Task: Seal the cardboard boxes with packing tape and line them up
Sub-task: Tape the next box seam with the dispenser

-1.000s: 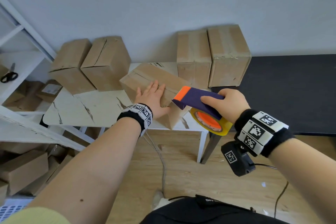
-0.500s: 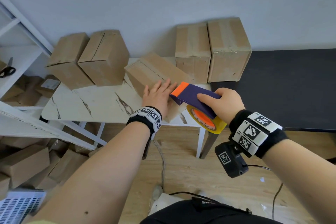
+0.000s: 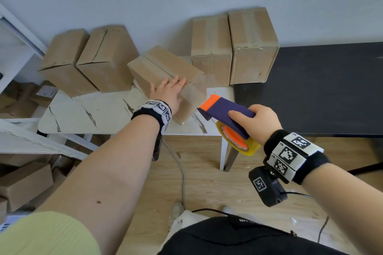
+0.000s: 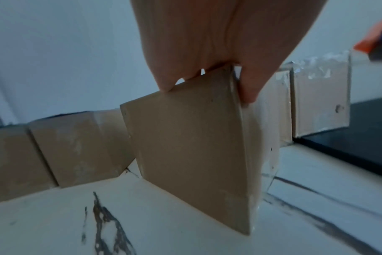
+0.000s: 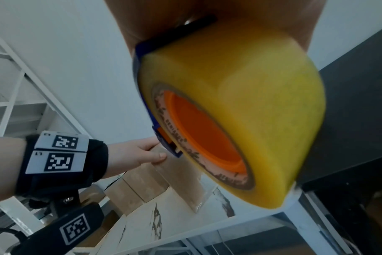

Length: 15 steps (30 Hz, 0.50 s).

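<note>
Pushed further back toward the wall edge of the table (image 3: pixel 87 109): cardboard box (image 3: pixel 163 68), gripped at its near top corner by left hand (image 3: pixel 170 94). Right hand (image 3: pixel 259 122) wrapped around tape dispenser (image 3: pixel 226 113), off the table's right front corner.

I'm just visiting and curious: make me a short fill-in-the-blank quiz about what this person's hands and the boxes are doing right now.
1. The right hand holds a purple and orange tape ____.
2. The left hand grips the cardboard box that sits ____ on the white marble-patterned table.
3. The roll of tape is ____ in colour.

Missing words: dispenser; tilted; yellow
</note>
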Motion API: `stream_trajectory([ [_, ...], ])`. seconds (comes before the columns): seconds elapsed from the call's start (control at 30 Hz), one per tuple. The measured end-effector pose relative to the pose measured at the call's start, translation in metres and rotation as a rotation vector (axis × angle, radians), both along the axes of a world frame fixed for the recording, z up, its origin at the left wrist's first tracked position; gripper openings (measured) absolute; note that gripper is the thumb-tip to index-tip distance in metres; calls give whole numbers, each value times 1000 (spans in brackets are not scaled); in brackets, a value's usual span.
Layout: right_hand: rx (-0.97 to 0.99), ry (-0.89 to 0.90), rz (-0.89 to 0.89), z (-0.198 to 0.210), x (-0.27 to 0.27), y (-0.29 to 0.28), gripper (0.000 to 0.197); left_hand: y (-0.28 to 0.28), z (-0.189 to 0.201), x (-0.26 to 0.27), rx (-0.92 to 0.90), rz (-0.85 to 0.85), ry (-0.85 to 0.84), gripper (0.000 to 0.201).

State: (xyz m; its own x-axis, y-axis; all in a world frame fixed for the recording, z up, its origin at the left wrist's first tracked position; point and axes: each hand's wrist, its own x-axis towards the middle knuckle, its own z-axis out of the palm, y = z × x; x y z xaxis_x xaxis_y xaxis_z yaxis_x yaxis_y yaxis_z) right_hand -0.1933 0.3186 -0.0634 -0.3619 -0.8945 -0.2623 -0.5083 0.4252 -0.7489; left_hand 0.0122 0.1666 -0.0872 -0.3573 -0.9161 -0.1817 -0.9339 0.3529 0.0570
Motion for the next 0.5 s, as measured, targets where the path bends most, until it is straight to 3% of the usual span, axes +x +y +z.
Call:
stream_trajectory([
  [0.23,98,66,42,-10,15,-24,47,-2,7,2,92,12,33,75],
  [0.5,205,175,111,-2,30,-51,41,1,-3,-1,-23,71,152,65],
])
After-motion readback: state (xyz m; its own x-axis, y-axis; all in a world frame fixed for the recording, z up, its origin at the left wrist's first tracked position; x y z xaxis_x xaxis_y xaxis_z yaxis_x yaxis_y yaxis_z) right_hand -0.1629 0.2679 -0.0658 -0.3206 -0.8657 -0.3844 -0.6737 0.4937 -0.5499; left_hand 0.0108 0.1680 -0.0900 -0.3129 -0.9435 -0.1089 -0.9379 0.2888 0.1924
